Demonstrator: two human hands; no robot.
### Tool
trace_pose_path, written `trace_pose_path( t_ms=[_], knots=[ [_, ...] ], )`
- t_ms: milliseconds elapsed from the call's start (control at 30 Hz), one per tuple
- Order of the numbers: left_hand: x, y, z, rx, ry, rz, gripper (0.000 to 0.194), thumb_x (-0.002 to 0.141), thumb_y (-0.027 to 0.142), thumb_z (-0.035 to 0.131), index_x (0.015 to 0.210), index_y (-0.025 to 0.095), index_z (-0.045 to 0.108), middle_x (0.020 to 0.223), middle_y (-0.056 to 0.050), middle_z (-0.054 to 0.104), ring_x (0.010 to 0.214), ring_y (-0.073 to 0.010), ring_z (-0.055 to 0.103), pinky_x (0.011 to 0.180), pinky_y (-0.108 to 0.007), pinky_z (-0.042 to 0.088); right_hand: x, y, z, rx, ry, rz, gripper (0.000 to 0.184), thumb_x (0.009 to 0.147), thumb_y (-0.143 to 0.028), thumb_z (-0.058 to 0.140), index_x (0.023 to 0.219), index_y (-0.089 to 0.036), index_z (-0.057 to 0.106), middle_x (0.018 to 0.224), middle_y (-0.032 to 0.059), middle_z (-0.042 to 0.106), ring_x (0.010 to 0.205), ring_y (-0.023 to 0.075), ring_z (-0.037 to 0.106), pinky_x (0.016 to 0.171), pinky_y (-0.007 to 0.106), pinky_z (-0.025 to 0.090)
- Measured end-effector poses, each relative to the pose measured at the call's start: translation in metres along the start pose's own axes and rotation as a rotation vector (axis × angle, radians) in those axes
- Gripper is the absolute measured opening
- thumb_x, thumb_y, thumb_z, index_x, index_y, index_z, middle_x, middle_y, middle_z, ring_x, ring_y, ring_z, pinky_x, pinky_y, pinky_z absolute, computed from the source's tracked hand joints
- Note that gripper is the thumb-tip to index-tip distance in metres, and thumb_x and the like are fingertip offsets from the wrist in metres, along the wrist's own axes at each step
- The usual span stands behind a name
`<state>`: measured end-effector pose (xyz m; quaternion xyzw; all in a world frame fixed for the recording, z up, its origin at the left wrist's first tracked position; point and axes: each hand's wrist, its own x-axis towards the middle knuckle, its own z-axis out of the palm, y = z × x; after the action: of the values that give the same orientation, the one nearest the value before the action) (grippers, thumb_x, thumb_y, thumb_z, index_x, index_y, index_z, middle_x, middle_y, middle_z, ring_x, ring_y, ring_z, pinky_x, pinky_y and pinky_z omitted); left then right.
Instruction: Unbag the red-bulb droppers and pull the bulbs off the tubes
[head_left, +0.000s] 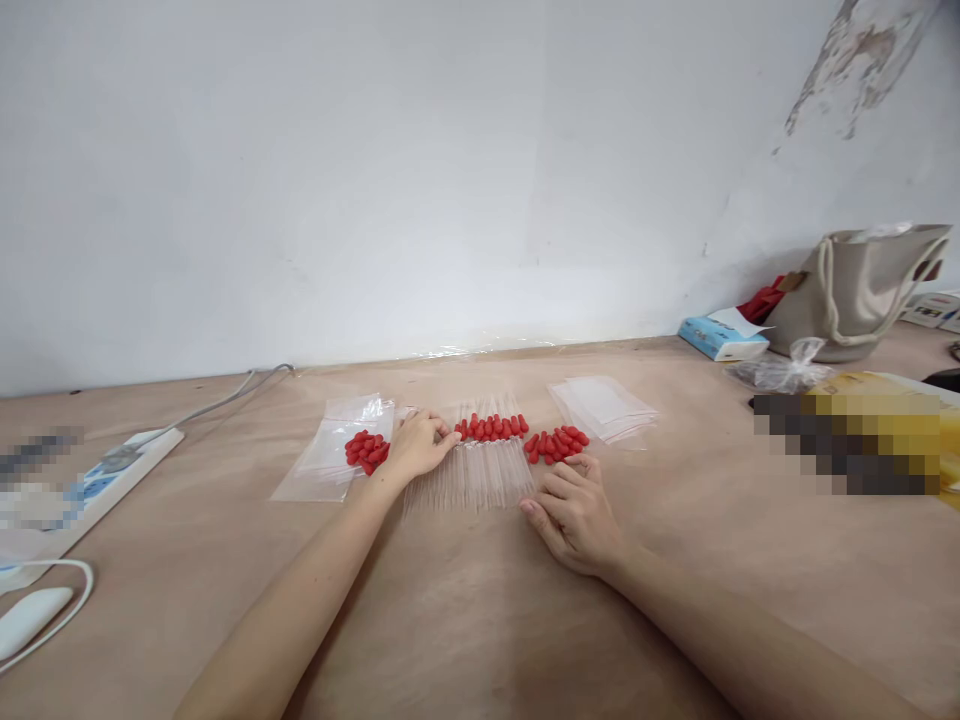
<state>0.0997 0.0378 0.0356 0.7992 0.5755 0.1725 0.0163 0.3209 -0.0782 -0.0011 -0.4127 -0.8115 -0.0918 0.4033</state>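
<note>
A row of thin clear tubes (491,480) lies side by side on the table in front of me, with red pear-shaped bulbs (491,428) lined up across their upper part. My left hand (420,445) rests at the left end of that row, thumb stretched toward the nearest red bulb, fingers loosely bent and partly hidden. By the lower right of the tubes is my right hand (576,512), fingers loosely curled and apart from the thumb, with nothing visible in it. A red bulb pile (556,444) sits just beyond its fingertips. Another red bulb pile (367,451) lies left of my left hand.
Clear plastic bags (319,460) lie under the left pile, and more bags (606,408) at the back right. A power strip (112,490) with cables is on the left. A tissue pack (724,335) and a grey bag (862,290) stand at the far right by the wall.
</note>
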Motion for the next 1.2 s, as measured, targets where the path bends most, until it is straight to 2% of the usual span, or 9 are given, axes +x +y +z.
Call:
trace_pose_path(
  t_ms=[233,333,433,533,600,700,867,1033,1200],
  knots=[
    [-0.008,0.002,-0.007,-0.033,0.177,-0.146,0.029,0.08,0.039,0.042,0.07,0.019,0.061,0.082,-0.005,0.063,0.084,-0.0219,0.056,0.075,-0.034,0.039,-0.001,0.003,0.0,-0.025,0.03,0.035,0.028,0.084,-0.026,0.045,0.062,-0.019,0.06,0.058,-0.0014,0.052,0.063,0.0099,0.043,0.083,0.035,0.026],
    [-0.031,0.002,-0.016,-0.159,0.238,-0.001,0.023,0.081,0.037,0.043,0.076,0.018,0.056,0.078,-0.003,0.062,0.075,-0.0173,0.056,0.068,-0.029,0.041,-0.001,0.004,0.002,-0.055,0.08,0.058,0.017,0.082,-0.025,0.049,0.088,-0.021,0.064,0.074,0.0018,0.057,0.07,0.0115,0.049,0.082,0.035,0.029],
    [-0.063,0.002,-0.017,-0.201,0.24,0.202,0.017,0.082,0.033,0.044,0.083,0.019,0.054,0.078,-0.002,0.061,0.074,-0.0163,0.056,0.068,-0.029,0.041,-0.001,0.002,0.0,-0.121,0.155,0.051,0.034,0.079,-0.029,0.052,0.112,-0.02,0.055,0.101,0.0093,0.055,0.091,0.0182,0.051,0.084,0.036,0.033],
    [-0.088,0.003,-0.007,-0.153,0.277,0.405,0.01,0.083,0.025,0.046,0.084,0.02,0.054,0.082,-0.003,0.063,0.077,-0.0163,0.056,0.076,-0.033,0.037,-0.001,-0.001,-0.002,-0.168,0.153,-0.013,0.047,0.077,-0.036,0.054,0.122,-0.02,0.047,0.117,0.0121,0.05,0.108,0.0241,0.045,0.091,0.041,0.03],
    [-0.097,0.004,0.0,-0.151,0.288,0.483,0.005,0.082,0.022,0.048,0.082,0.019,0.053,0.085,-0.003,0.064,0.077,-0.0151,0.057,0.078,-0.033,0.035,0.0,-0.003,-0.002,-0.16,0.088,-0.064,0.047,0.078,-0.04,0.054,0.121,-0.021,0.048,0.113,0.0101,0.055,0.108,0.0241,0.045,0.095,0.044,0.025],
    [-0.101,0.007,0.007,-0.173,0.296,0.523,0.002,0.081,0.02,0.05,0.079,0.019,0.052,0.084,-0.002,0.065,0.075,-0.0136,0.057,0.076,-0.032,0.034,0.0,-0.005,0.002,-0.113,0.018,-0.097,0.037,0.08,-0.038,0.052,0.113,-0.022,0.053,0.092,0.0046,0.064,0.095,0.0193,0.051,0.097,0.045,0.018],
    [-0.102,0.014,0.008,-0.201,0.298,0.563,0.003,0.081,0.02,0.051,0.078,0.019,0.053,0.083,-0.002,0.064,0.075,-0.0135,0.056,0.077,-0.032,0.034,-0.001,-0.006,0.011,-0.082,-0.043,-0.12,0.023,0.084,-0.032,0.049,0.102,-0.021,0.06,0.065,-0.0008,0.061,0.071,0.0128,0.049,0.095,0.044,0.018],
    [-0.102,0.022,0.004,-0.119,0.326,0.607,0.02,0.079,0.031,0.056,0.097,0.023,0.058,0.094,-0.004,0.065,0.089,-0.0188,0.053,0.083,-0.036,0.032,-0.002,-0.007,0.013,-0.065,-0.063,-0.139,0.018,0.084,-0.03,0.049,0.094,-0.024,0.063,0.061,-0.002,0.058,0.068,0.0113,0.047,0.091,0.038,0.022],
    [-0.102,0.026,0.004,-0.107,0.269,0.644,0.009,0.082,0.028,0.053,0.081,0.023,0.06,0.077,0.001,0.065,0.08,-0.0151,0.054,0.082,-0.035,0.031,-0.003,-0.012,0.009,-0.035,-0.056,-0.177,0.014,0.084,-0.028,0.049,0.084,-0.024,0.063,0.059,-0.0038,0.057,0.067,0.0101,0.045,0.089,0.037,0.022]
  ],
)
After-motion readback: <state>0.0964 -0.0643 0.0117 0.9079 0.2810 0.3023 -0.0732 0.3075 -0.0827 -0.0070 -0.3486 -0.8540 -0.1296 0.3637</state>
